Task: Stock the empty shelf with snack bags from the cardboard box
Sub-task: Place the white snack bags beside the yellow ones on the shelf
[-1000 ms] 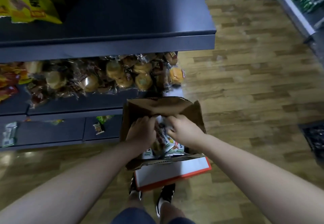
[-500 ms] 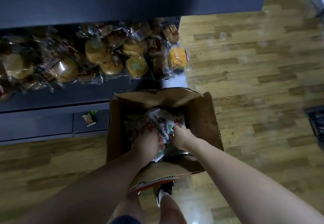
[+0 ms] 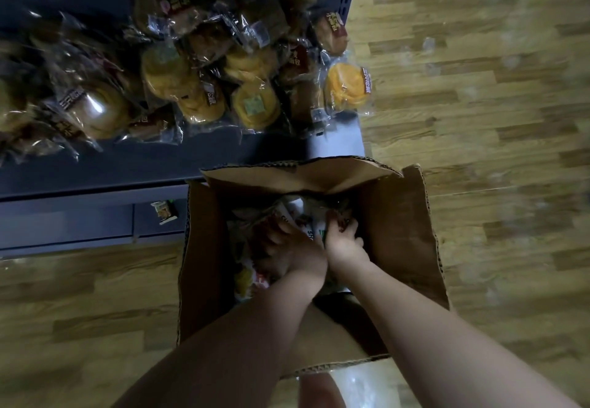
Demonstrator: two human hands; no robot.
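Note:
An open brown cardboard box point(image 3: 399, 241) stands on the floor against the shelf unit. Inside it lie several snack bags point(image 3: 303, 221), white with print, partly hidden in shadow and under my hands. My left hand point(image 3: 293, 251) is deep in the box, its fingers curled over the bags. My right hand point(image 3: 346, 243) is right beside it, touching it, with its fingers dug into the same bunch of bags. Both forearms reach down over the box's near flap.
A dark shelf point(image 3: 191, 165) behind the box holds many clear-wrapped bread packs point(image 3: 252, 101). A small packet point(image 3: 164, 213) lies on the lowest dark ledge left of the box. Wooden floor point(image 3: 495, 120) stretches to the right and left.
The view has tilted down and closer to the box. Both hands have gone deeper into the box among the bags; the upper shelf has left the view.

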